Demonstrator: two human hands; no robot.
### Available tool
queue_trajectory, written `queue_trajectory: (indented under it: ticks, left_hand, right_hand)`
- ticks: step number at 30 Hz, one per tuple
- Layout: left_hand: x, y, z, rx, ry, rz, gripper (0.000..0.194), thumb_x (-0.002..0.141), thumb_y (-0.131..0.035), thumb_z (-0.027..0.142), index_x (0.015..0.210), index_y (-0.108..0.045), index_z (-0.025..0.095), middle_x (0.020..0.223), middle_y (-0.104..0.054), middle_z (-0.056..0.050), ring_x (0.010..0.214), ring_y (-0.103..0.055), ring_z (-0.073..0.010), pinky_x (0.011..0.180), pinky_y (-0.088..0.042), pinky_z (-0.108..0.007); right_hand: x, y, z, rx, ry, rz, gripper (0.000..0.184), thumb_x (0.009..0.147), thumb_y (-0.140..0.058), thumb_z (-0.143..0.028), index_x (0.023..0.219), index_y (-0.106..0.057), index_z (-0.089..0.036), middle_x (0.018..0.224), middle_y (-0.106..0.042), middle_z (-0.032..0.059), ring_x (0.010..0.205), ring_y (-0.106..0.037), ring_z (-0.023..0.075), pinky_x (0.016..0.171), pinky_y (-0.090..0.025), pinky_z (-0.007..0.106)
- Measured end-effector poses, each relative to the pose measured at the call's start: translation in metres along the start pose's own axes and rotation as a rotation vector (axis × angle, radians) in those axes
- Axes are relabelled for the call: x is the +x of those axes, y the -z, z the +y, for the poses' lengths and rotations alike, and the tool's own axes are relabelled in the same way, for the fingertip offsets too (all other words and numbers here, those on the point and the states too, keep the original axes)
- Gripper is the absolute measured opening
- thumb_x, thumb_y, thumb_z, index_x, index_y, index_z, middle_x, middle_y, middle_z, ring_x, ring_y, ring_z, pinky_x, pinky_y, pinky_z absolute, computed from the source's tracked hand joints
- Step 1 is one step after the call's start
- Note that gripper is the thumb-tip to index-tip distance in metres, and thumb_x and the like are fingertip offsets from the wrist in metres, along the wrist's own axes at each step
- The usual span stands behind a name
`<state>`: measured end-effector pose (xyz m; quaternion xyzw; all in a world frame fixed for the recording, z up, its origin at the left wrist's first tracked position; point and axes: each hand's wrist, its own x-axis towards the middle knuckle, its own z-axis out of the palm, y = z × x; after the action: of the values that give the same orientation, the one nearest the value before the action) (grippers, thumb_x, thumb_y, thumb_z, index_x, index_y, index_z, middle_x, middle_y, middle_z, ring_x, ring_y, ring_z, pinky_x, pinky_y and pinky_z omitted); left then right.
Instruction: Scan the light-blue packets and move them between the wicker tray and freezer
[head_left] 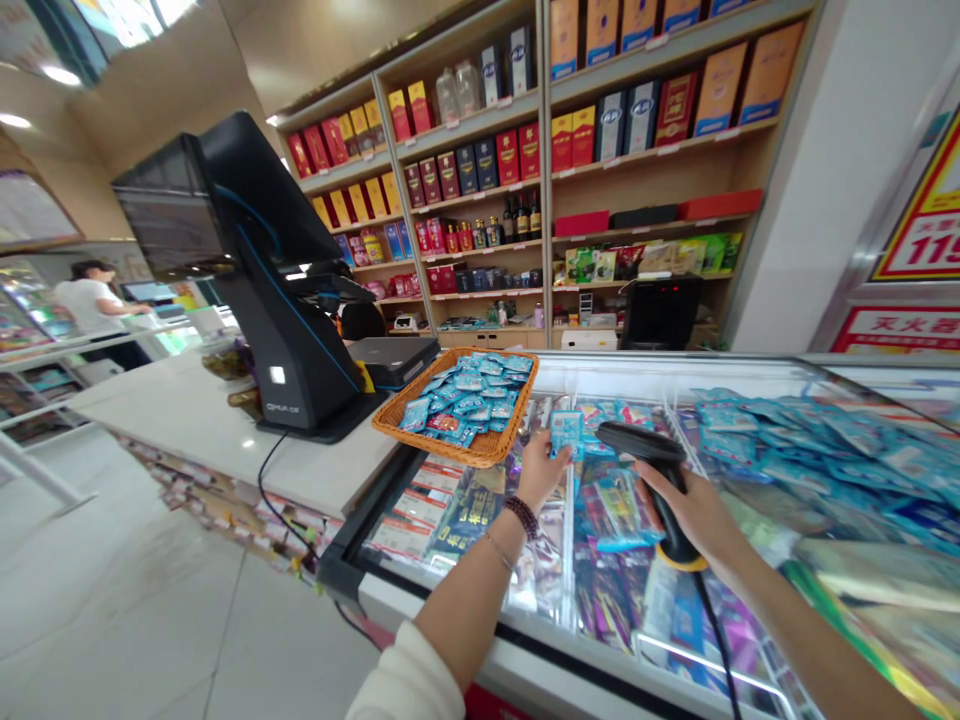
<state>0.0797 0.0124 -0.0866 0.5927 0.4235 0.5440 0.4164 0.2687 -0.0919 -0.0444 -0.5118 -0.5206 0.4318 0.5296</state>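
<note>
Between the fingers of my left hand is a small blue packet, held up over the glass-topped freezer. My right hand grips the handle of a black barcode scanner with a yellow ring at its base. The scanner's head points left, close to the packet but apart from it. Left of my left hand, an orange wicker basket holds many similar blue packets. Another heap of blue packets lies on the right side of the freezer.
A black point-of-sale terminal stands on the white counter to the left. The scanner's cable hangs toward me. Wrapped goods show inside the freezer. Shelves of boxes line the back; a person stands far left.
</note>
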Motion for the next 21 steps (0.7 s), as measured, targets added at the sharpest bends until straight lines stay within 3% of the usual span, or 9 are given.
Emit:
queue_trajectory:
  ticks: [7,14,21]
  left_hand:
    - [0.003,0.001,-0.006,0.007,-0.009,-0.018,0.011,0.079,-0.074,0.024,0.084,-0.066,0.018,0.073,-0.067,0.0,0.066,-0.066,-0.0154,0.068,-0.059,-0.029]
    - [-0.002,0.001,0.003,0.004,0.021,-0.019,0.013,0.078,-0.075,0.023,0.084,-0.065,0.018,0.076,-0.068,-0.002,0.069,-0.067,-0.0166,0.067,-0.061,-0.03]
    - [-0.002,-0.003,0.005,0.02,0.012,-0.087,0.026,0.076,-0.079,0.032,0.095,-0.068,0.017,0.081,-0.071,-0.002,0.068,-0.069,-0.0165,0.066,-0.064,-0.033]
  right_hand:
    - [0.003,0.003,0.003,-0.007,-0.02,-0.036,0.046,0.074,-0.075,-0.063,0.056,-0.06,-0.023,0.04,-0.057,0.0002,0.035,-0.05,0.0152,0.042,-0.042,0.029]
    - [0.005,0.005,0.012,0.12,-0.005,0.031,0.049,0.073,-0.078,-0.065,0.058,-0.06,-0.021,0.042,-0.055,-0.0007,0.034,-0.048,0.0128,0.038,-0.04,0.026]
    - [0.009,0.028,0.015,0.177,0.007,0.099,0.048,0.071,-0.081,-0.062,0.058,-0.061,-0.021,0.043,-0.055,-0.0012,0.033,-0.047,0.0116,0.035,-0.038,0.025]
